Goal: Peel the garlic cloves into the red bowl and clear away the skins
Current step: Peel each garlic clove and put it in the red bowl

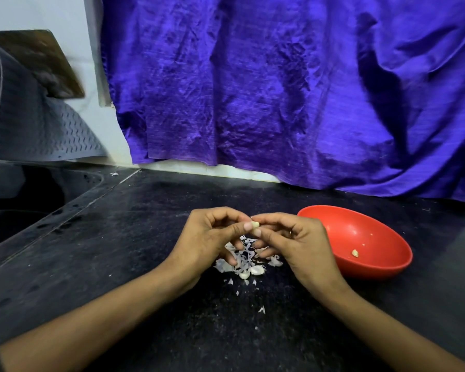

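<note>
Pinching one garlic clove (255, 225) between left hand (208, 237) and right hand (300, 245), fingers curled, above skins (243, 260) (beside red bowl (387, 267)).

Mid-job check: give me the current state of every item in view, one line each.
Left hand: raised above the counter, pinching the garlic clove.
Right hand: fingertips pinching the same clove.
Garlic clove: held between both hands, looks mostly peeled.
Skins: loose pile on the counter under the hands, with unpeeled-looking cloves at its near edge.
Red bowl: upright beside the right hand, one small piece inside.
Counter: scattered with skin flecks.
</note>
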`<act>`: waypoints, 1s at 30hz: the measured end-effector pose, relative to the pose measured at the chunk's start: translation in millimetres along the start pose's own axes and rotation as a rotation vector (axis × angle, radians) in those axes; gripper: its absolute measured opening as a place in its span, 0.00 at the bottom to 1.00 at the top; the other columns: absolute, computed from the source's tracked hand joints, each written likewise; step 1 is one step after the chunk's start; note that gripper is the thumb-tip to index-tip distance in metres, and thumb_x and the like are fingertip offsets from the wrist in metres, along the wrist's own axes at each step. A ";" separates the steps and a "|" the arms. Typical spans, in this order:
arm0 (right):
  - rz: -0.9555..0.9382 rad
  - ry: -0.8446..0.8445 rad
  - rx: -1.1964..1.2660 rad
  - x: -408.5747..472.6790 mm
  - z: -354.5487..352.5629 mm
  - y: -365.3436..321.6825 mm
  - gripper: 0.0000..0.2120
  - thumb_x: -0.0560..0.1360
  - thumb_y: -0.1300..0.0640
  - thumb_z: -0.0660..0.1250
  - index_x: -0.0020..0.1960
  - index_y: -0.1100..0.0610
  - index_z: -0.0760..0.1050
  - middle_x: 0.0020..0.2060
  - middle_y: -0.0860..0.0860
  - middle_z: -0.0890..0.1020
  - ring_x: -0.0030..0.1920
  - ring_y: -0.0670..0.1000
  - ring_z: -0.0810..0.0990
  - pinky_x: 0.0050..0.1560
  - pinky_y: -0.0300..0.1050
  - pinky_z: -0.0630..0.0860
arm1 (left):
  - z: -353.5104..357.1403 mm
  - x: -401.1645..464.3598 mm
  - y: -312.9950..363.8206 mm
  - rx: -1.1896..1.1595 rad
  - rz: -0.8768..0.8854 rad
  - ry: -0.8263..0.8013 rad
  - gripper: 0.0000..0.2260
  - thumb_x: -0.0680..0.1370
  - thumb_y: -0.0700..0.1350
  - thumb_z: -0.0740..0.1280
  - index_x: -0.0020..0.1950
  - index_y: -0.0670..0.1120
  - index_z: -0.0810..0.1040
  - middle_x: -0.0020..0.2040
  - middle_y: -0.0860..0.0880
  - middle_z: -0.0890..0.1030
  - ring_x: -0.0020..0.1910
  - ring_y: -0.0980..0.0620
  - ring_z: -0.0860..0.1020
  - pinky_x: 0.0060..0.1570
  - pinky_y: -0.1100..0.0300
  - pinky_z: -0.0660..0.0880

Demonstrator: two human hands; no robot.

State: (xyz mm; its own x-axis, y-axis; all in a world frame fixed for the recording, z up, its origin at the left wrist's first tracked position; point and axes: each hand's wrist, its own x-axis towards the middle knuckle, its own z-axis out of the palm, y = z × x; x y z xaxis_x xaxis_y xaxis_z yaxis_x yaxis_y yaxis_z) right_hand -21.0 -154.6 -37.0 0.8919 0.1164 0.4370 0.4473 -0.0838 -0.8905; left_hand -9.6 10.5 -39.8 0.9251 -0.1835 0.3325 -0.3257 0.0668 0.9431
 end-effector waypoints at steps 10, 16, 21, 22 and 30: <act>-0.039 0.017 -0.022 -1.3 1.7 2.9 0.10 0.74 0.67 0.69 0.50 0.56 0.82 0.40 0.54 0.86 0.40 0.52 0.85 0.35 0.42 0.80 | 3.1 -0.2 0.0 -0.134 -0.064 0.016 0.03 0.74 0.36 0.69 0.45 0.37 0.81 0.36 0.42 0.83 0.29 0.52 0.78 0.24 0.62 0.76; 0.007 -0.011 0.072 1.8 -1.0 2.1 0.09 0.75 0.69 0.67 0.51 0.60 0.81 0.40 0.56 0.85 0.38 0.49 0.84 0.35 0.42 0.81 | 1.5 -0.7 -1.4 -0.067 0.036 0.033 0.05 0.78 0.37 0.66 0.49 0.39 0.82 0.40 0.44 0.83 0.30 0.50 0.78 0.24 0.59 0.76; 0.035 0.006 0.117 5.6 -3.1 1.2 0.14 0.73 0.69 0.70 0.56 0.58 0.76 0.36 0.54 0.84 0.38 0.51 0.84 0.36 0.44 0.82 | 1.3 -1.2 -1.4 0.015 0.109 0.013 0.05 0.75 0.38 0.70 0.50 0.41 0.83 0.40 0.43 0.84 0.30 0.51 0.77 0.25 0.59 0.77; 0.038 -0.005 0.123 6.4 -3.7 0.6 0.14 0.72 0.69 0.70 0.56 0.58 0.75 0.36 0.55 0.83 0.37 0.51 0.84 0.36 0.44 0.82 | 0.9 -1.0 -1.2 0.024 0.114 0.008 0.05 0.75 0.38 0.70 0.50 0.41 0.84 0.40 0.43 0.84 0.30 0.51 0.77 0.24 0.59 0.76; 0.007 -0.080 -0.023 6.2 -4.6 -1.4 0.18 0.69 0.63 0.74 0.56 0.55 0.74 0.38 0.58 0.84 0.39 0.54 0.83 0.38 0.47 0.82 | -1.6 0.3 0.5 0.100 0.162 0.010 0.02 0.72 0.38 0.73 0.45 0.41 0.83 0.37 0.44 0.84 0.28 0.51 0.77 0.23 0.60 0.74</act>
State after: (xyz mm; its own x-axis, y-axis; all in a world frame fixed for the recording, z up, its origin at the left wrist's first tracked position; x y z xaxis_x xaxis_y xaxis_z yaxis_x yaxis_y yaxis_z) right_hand -15.8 -158.4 -32.4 0.8870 0.1949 0.4186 0.4434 -0.1071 -0.8899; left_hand -9.2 12.0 -39.2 0.8608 -0.1687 0.4801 -0.4876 -0.0030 0.8731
